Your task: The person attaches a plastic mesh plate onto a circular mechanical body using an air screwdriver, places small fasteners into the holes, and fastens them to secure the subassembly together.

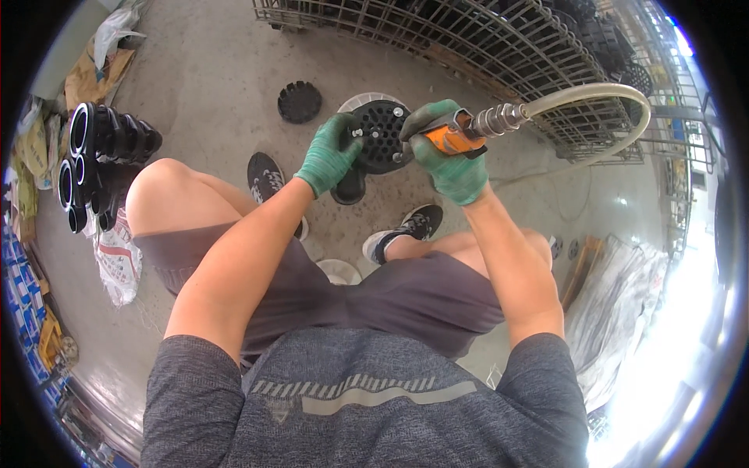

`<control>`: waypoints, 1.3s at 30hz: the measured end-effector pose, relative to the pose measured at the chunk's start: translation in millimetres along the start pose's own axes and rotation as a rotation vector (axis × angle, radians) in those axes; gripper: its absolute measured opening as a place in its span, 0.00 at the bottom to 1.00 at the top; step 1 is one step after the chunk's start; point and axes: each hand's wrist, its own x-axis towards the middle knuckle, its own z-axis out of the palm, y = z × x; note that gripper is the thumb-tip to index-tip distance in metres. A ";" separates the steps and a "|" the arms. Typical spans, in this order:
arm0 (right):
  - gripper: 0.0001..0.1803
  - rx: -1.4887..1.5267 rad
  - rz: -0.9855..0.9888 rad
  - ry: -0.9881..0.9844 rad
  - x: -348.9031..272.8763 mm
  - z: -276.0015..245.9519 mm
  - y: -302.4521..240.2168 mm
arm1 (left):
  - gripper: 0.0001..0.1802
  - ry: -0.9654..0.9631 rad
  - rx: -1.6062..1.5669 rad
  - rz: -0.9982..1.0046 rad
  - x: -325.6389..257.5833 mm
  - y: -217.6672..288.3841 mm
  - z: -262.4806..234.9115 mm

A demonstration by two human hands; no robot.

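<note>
Between my knees lies a round black part full of holes, with several silvery bolts standing in it. My left hand, in a green glove, is closed on its left side, thumb and fingertips beside one bolt. In the fist of my right hand, also gloved, is an orange air tool. It meets the disc's right edge; the glove hides its tip. A pale hose runs from its metal coupling. A smaller rounded black piece sticks out below the disc.
A whitish round support shows behind the disc. On the floor lies a black toothed cap. Stacked black pipe fittings stand at the left. Wire mesh cages with black parts line the far right. A plastic sheet lies at the right.
</note>
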 end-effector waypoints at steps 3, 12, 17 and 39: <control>0.14 0.048 0.006 0.015 2.1 3.6 -1.7 | 0.23 -0.016 -0.027 -0.009 -2.1 8.1 -2.5; 0.13 0.148 -0.151 0.145 34.7 22.2 -10.5 | 0.22 0.008 -0.028 0.064 -1.8 -3.9 1.2; 0.12 0.074 -0.203 0.150 53.5 33.5 0.2 | 0.22 -0.029 -0.094 0.031 -2.5 8.4 1.2; 0.13 -0.068 -0.073 -0.064 65.6 57.1 8.6 | 0.20 0.092 -0.141 0.127 2.8 1.7 5.7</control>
